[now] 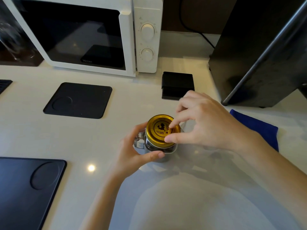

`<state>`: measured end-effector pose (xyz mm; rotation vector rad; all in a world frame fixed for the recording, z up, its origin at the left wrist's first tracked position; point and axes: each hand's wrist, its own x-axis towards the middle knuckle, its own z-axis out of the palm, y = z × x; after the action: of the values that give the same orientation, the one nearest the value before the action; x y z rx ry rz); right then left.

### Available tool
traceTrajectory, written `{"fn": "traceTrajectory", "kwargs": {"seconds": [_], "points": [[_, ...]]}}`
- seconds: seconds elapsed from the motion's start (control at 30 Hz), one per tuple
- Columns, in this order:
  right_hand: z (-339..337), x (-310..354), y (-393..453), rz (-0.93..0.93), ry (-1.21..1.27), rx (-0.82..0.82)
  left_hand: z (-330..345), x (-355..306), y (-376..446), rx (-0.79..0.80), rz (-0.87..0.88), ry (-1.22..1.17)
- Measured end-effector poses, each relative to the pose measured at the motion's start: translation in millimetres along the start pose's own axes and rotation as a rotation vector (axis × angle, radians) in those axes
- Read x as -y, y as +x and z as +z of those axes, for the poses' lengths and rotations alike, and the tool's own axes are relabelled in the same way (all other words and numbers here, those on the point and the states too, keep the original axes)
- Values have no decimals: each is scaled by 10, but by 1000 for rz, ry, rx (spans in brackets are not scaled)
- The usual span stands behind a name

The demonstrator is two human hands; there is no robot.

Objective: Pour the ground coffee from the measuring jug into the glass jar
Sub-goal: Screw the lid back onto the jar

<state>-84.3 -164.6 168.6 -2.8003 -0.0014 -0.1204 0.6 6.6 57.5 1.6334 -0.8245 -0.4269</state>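
Observation:
A glass jar (155,149) with a side handle stands on the white counter, dark coffee showing through its wall. A gold lid (160,129) with a dark emblem sits on its mouth. My left hand (132,151) wraps around the jar's body from the left, thumb in front. My right hand (204,121) comes from the right, with its thumb and fingers pinching the lid's rim. A bit of clear glass shows behind the jar under my right hand; I cannot tell what it is. No measuring jug is plainly in view.
A white microwave (86,35) stands at the back. Black mats lie at centre left (78,100) and front left (25,188). A small black box (177,85) sits behind my right hand, a dark appliance (255,52) at right, a blue cloth (259,127) beside it.

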Motion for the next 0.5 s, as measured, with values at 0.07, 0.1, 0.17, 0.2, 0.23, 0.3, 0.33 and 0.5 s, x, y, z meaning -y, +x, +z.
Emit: {"fn": "traceTrajectory", "kwargs": {"seconds": [0.07,0.1,0.17,0.2,0.23,0.3,0.33,0.5], "points": [[19,25,28,-39,16,88,-1,2,-2,-8,-4,-3],[41,33,38,-58,39,160,0,4,-4,-12,-2,-8],[81,33,49,-85,67,244,0,7,-9,-14,3,-12],[94,33,48,-84,56,247,0,6,-9,-12,6,-9],[95,24,42,-70,29,231,1,5,-11,-10,9,-8],[59,-2,27,-42,-48,177,2,0,-9,-2,9,-7],[30,-8,23,-31,-70,147,2,-4,-7,2,6,-6],[14,-1,62,-83,-21,147,-4,7,-3,6,-6,-8]]}}
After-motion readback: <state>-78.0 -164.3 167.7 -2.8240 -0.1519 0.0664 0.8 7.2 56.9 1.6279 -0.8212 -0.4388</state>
